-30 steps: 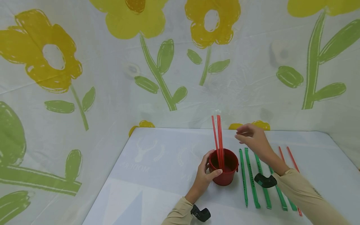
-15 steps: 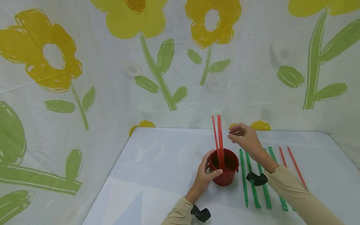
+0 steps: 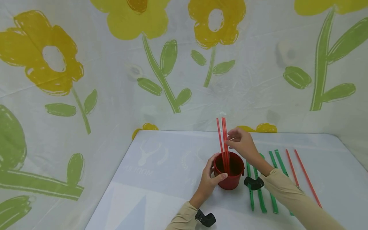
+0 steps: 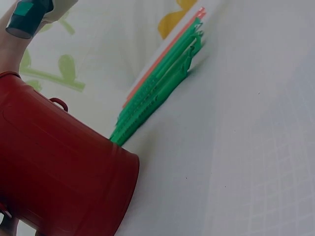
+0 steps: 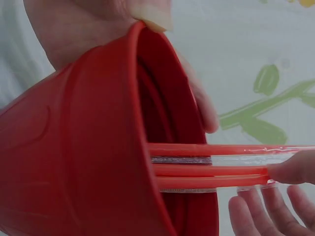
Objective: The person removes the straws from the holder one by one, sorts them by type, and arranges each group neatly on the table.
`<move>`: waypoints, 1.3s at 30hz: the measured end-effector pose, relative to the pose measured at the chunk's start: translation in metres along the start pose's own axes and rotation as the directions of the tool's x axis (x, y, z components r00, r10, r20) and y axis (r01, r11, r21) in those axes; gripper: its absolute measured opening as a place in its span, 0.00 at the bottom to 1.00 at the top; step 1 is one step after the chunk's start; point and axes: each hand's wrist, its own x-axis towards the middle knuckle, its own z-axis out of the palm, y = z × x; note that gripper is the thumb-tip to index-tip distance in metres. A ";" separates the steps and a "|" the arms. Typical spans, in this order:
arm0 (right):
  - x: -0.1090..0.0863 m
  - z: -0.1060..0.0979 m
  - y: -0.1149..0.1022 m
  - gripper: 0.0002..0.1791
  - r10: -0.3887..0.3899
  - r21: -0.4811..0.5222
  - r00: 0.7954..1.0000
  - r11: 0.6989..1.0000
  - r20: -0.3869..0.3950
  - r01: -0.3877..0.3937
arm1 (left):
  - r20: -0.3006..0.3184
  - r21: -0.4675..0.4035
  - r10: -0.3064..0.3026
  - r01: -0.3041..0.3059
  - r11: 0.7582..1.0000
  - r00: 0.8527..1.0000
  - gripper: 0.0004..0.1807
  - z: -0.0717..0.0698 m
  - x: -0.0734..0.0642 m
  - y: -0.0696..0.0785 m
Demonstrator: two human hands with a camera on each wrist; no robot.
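Observation:
A small red bucket (image 3: 230, 182) stands on the table, with a few red straws (image 3: 220, 137) in clear sleeves leaning out of it. My left hand (image 3: 207, 179) grips the bucket's left side, its thumb lying over the front rim. Above the bucket, my right hand (image 3: 242, 145) pinches some of the red straws between thumb and fingers. The right wrist view shows that thumb (image 5: 298, 167) laid against the straws (image 5: 211, 169), with curled fingers behind them. In the left wrist view, the bucket's wall (image 4: 64, 162) covers most of the left hand.
Several long, thin green wrapped sticks (image 3: 272, 191) lie side by side to the right of the bucket. Two more red straws (image 3: 309, 179) lie farther right, partly under the right forearm. A flower-printed curtain (image 3: 115, 64) rises behind the table.
My right hand has moved left and slightly down to the straws, and its fingers now meet them. The left hand and bucket have stayed in place.

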 end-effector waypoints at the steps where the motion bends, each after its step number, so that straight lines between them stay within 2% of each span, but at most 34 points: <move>1: -0.001 0.000 0.000 0.18 0.001 0.000 1.000 1.000 -0.005 -0.001 | 0.000 0.004 0.003 -0.003 1.000 1.000 0.37 0.000 0.000 0.000; 7: -0.003 -0.002 0.001 0.17 -0.006 -0.007 1.000 1.000 -0.028 0.006 | 0.001 -0.003 0.004 -0.004 1.000 1.000 0.36 0.000 0.000 0.000; 16: -0.001 -0.011 -0.002 0.16 -0.063 0.017 0.996 0.998 -0.069 0.064 | -0.001 -0.023 0.005 -0.005 1.000 1.000 0.35 0.000 0.001 -0.002; 27: -0.004 -0.023 -0.016 0.17 -0.054 0.027 0.992 0.998 -0.118 0.057 | 0.000 -0.038 0.002 -0.002 0.999 1.000 0.35 -0.001 0.000 -0.003; 32: -0.005 -0.030 -0.023 0.17 -0.051 0.033 0.986 0.998 -0.158 0.056 | 0.004 -0.043 0.018 -0.018 0.999 1.000 0.36 0.000 -0.001 -0.004; 39: -0.007 -0.046 -0.037 0.18 -0.109 0.088 0.969 0.988 -0.222 0.131 | 0.011 -0.056 0.018 -0.017 0.998 1.000 0.37 0.000 -0.001 -0.006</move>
